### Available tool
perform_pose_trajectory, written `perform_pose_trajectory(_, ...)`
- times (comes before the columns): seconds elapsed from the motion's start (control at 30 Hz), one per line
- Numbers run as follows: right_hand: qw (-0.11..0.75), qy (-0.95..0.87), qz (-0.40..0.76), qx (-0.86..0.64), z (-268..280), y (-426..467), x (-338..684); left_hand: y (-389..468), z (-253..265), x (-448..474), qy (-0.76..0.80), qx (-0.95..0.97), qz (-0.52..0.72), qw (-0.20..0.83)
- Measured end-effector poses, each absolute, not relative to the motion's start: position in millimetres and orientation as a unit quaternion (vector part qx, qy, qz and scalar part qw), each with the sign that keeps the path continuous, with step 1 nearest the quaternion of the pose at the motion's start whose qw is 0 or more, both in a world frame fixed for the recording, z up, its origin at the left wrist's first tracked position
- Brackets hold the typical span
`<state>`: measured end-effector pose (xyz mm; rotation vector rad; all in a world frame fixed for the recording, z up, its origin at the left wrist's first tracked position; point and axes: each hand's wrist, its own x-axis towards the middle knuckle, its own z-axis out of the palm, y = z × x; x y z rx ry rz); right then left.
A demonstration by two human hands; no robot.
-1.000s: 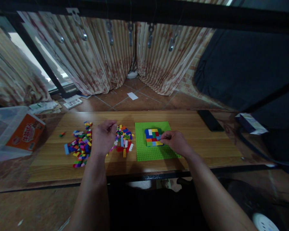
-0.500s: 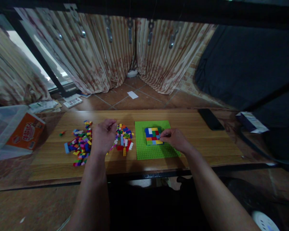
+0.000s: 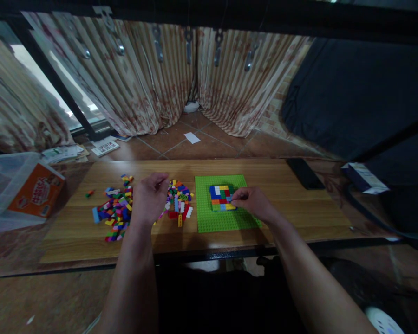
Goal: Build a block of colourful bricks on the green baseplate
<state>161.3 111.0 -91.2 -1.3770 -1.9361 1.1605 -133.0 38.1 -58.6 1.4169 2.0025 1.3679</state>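
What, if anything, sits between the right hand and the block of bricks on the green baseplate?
Nothing visible. The right hand is at the right edge of the brick block, fingertips against it, on the green baseplate. The loose brick pile lies off to the left, under the left hand.

Green baseplate (image 3: 223,218) lies flat on the table, square-on. Multicolour brick block (image 3: 222,197) sits on its far half: blue, white, yellow, red, green and orange bricks packed tight, seemingly one or two layers. Loose brick pile (image 3: 120,211) scattered to the left, mixed colours, unsorted.
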Motion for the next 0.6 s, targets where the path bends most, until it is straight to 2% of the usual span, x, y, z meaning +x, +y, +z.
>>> perform_pose_trajectory(0.17,0.255,-0.674,0.471,-0.508,-93.5,112.4,162.6,37.7,-59.6,-133.7,0.707,0.505,0.472,0.151)
perform_pose_trajectory(0.6,0.231,-0.676,0.479,-0.510,-79.5,109.0,165.3,35.9,-52.0,-129.8,0.713,0.499,0.467,0.159)
